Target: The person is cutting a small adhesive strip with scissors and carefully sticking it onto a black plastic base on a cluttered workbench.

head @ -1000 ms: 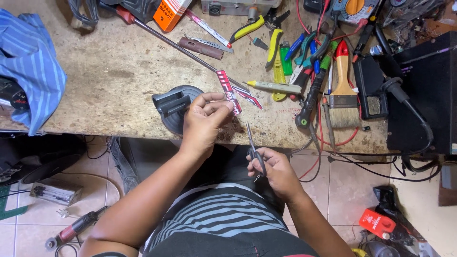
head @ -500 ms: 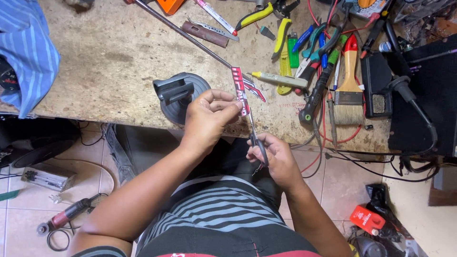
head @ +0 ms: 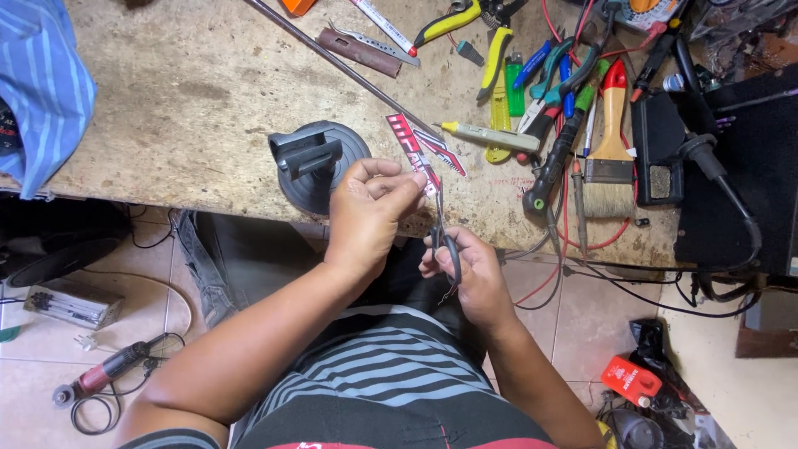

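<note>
A thin red, white and black sticker strip [head: 422, 158] is pinched at its near end between the thumb and fingertips of the left hand [head: 370, 212], just above the front edge of the counter [head: 183, 108]. Small black-handled scissors [head: 443, 233] point up at the strip's lower end, with the right hand [head: 470, 270] curled closed around the loops.

The strip looks glossy and flimsy, so it could well bend away from the blades or fold on itself, giving a crooked cut. The left fingertips sit very near the blade tips, and a slip could nick them.

Just beside the left hand stands a dark, round, matte plastic stand [head: 316, 162] with a blocky clamp on top. The counter is rough, mottled and stained. Further right lie a wooden-handled paintbrush [head: 611, 141] with pale bristles, yellow-handled pliers [head: 465, 21] and tangled red wires [head: 573, 224].
</note>
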